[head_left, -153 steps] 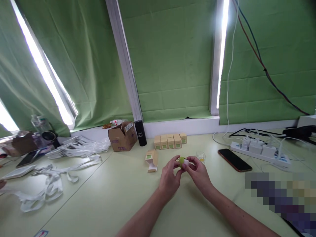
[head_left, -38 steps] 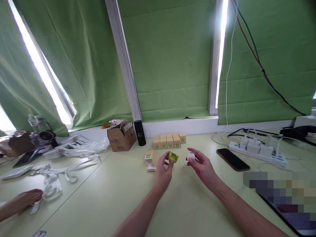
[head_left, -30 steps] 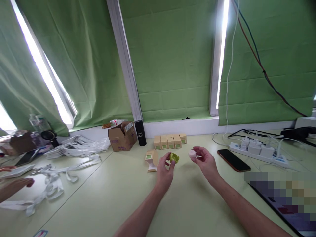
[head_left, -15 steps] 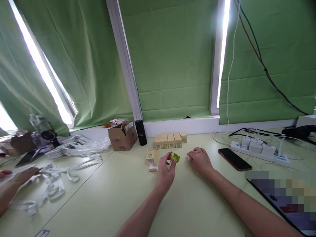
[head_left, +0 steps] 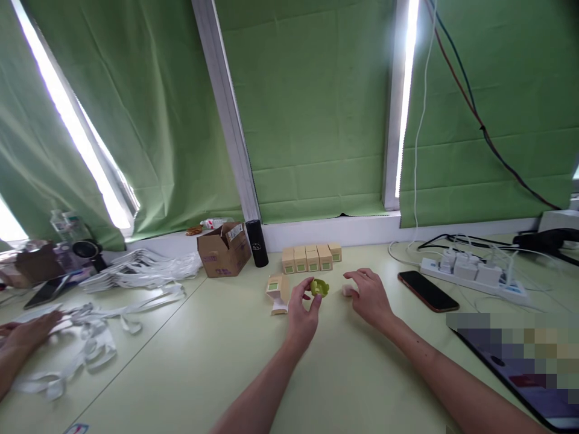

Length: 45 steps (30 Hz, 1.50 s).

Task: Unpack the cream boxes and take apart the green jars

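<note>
My left hand (head_left: 304, 307) is closed on a small yellow-green cup-shaped piece (head_left: 320, 288), pinched by its left side with the hollow facing up. Close to its right, my right hand (head_left: 370, 296) hovers over the table with index finger and thumb spread. By those fingertips sits a small white block (head_left: 347, 290), and the thumb may be touching it. Left of my left hand lies an opened small kraft box (head_left: 277, 292), its flap folded out towards me. Behind both hands, several closed kraft boxes (head_left: 306, 259) with green labels stand in a row.
A cardboard carton (head_left: 224, 250) and a black bottle (head_left: 257, 243) stand at the back. To the right are a phone (head_left: 427, 290), a loaded power strip (head_left: 473, 278) and a blurred dark device (head_left: 520, 374). Another person's hand (head_left: 34, 330) handles white straps (head_left: 93, 343) at left.
My right fingers have opened and lifted off the small white block, which shows more now. My left hand keeps the green piece in place. The other person's hand has shifted slightly left.
</note>
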{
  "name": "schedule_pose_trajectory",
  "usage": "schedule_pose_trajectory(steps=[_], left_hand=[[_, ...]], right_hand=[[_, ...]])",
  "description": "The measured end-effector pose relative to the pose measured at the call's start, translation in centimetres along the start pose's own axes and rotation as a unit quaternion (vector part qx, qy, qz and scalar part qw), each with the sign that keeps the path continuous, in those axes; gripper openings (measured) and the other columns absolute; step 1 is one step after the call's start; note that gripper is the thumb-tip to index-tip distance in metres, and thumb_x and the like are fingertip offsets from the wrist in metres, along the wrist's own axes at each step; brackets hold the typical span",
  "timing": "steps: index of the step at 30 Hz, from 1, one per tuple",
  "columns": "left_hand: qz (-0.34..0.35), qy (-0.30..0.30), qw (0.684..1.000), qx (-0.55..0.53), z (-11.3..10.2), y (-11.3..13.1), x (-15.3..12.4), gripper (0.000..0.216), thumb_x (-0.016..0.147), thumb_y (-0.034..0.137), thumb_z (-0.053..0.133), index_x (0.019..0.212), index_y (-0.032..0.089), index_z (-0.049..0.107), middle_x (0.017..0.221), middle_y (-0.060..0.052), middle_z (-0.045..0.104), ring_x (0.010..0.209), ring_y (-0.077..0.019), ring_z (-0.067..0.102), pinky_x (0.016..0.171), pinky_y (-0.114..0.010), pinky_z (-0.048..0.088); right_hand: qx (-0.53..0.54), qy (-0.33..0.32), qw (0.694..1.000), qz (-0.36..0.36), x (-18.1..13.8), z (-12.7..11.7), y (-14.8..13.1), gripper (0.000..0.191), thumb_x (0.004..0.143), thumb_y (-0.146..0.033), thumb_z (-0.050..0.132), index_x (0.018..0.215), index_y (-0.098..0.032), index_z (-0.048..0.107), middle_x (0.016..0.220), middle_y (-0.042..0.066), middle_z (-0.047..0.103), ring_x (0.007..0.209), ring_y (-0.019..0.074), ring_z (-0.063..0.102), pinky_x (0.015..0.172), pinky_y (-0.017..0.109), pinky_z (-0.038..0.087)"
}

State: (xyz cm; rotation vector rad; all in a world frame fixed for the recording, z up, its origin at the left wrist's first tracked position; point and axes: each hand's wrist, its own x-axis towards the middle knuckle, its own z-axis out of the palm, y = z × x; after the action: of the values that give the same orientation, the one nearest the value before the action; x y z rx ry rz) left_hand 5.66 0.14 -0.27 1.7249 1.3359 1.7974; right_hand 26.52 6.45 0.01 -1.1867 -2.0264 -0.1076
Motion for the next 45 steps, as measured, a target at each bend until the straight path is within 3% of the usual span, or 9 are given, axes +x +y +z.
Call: schedule_pose_trajectory(steps=[4,10,16,23,28,30,34,38,45], left_hand=[[-0.012,-0.015,0.997,-0.069,0.0,0.5,0.1,0.041,0.089,0.03,0.072,0.128,0.023,0.063,0.126,-0.012,0.071,0.115,-0.0259,0.067,0.09,-0.038,0.053],[-0.025,-0.051,0.988,-0.142,0.1,1.9,-0.3,0.046,0.087,0.035,0.076,0.127,0.02,0.058,0.126,-0.014,0.071,0.119,-0.0271,0.068,0.099,-0.04,0.054],[-0.041,-0.094,0.981,-0.166,0.3,2.7,-0.6,0.044,0.088,0.04,0.077,0.122,0.022,0.055,0.114,-0.012,0.076,0.11,-0.0254,0.073,0.101,-0.044,0.055],[-0.079,-0.144,0.969,-0.183,0.9,2.6,-1.1,0.047,0.086,0.056,0.077,0.108,0.021,0.054,0.102,-0.011,0.076,0.1,-0.0258,0.075,0.084,-0.038,0.059],[-0.056,-0.182,0.971,-0.147,0.9,3.0,-1.2,0.047,0.094,0.064,0.064,0.096,0.017,0.061,0.098,-0.014,0.074,0.094,-0.0265,0.075,0.084,-0.039,0.059],[-0.039,-0.177,0.977,-0.114,0.8,2.9,-1.2,0.044,0.097,0.061,0.06,0.101,0.017,0.063,0.1,-0.013,0.074,0.095,-0.0261,0.074,0.087,-0.04,0.058],[0.007,-0.102,0.994,-0.043,0.6,2.5,-1.0,0.035,0.101,0.05,0.058,0.119,0.02,0.061,0.119,-0.014,0.069,0.104,-0.0248,0.07,0.094,-0.042,0.056],[0.059,-0.043,0.997,0.021,0.3,2.6,-0.7,0.02,0.098,0.03,0.063,0.117,0.024,0.065,0.122,-0.011,0.067,0.121,-0.0271,0.06,0.107,-0.048,0.048],[0.11,-0.05,0.99,0.074,0.1,3.2,-0.8,0.027,0.094,0.012,0.061,0.116,0.027,0.066,0.115,-0.007,0.069,0.119,-0.0272,0.052,0.104,-0.046,0.046]], right_hand=[[0.123,0.059,0.991,-0.005,-0.8,-0.7,-2.2,0.034,0.083,-0.006,0.055,0.112,-0.022,0.063,0.111,0.011,0.072,0.111,0.0319,0.06,0.094,0.048,0.051],[0.256,0.085,0.963,-0.023,-3.3,0.2,-4.5,0.047,0.089,-0.018,0.061,0.134,-0.026,0.049,0.131,0.013,0.061,0.125,0.0332,0.055,0.102,0.054,0.052],[0.284,0.097,0.952,-0.063,-3.5,0.4,-5.3,0.051,0.093,-0.024,0.062,0.14,-0.027,0.043,0.143,0.015,0.054,0.137,0.0348,0.048,0.111,0.061,0.046],[0.282,0.117,0.95,-0.07,-3.5,0.2,-5.8,0.046,0.095,-0.025,0.06,0.138,-0.026,0.044,0.137,0.015,0.054,0.134,0.034,0.049,0.108,0.058,0.048],[0.281,0.127,0.95,-0.056,-3.4,0.0,-6.0,0.037,0.096,-0.024,0.06,0.131,-0.026,0.047,0.13,0.014,0.055,0.127,0.0329,0.051,0.105,0.056,0.049],[0.279,0.121,0.951,-0.05,-3.4,-0.3,-6.0,0.036,0.096,-0.025,0.061,0.129,-0.026,0.047,0.129,0.014,0.055,0.126,0.0335,0.051,0.102,0.056,0.05],[0.273,0.111,0.954,-0.043,-3.4,-0.7,-5.8,0.037,0.095,-0.027,0.063,0.128,-0.026,0.047,0.127,0.014,0.054,0.124,0.0353,0.049,0.099,0.056,0.051],[0.275,0.105,0.955,-0.034,-3.4,-0.9,-5.7,0.037,0.092,-0.025,0.063,0.126,-0.026,0.047,0.128,0.014,0.053,0.123,0.0355,0.049,0.1,0.057,0.05],[0.288,0.092,0.952,-0.042,-3.5,-0.8,-5.4,0.038,0.093,-0.025,0.062,0.129,-0.026,0.048,0.125,0.013,0.057,0.119,0.0336,0.054,0.097,0.053,0.052]])
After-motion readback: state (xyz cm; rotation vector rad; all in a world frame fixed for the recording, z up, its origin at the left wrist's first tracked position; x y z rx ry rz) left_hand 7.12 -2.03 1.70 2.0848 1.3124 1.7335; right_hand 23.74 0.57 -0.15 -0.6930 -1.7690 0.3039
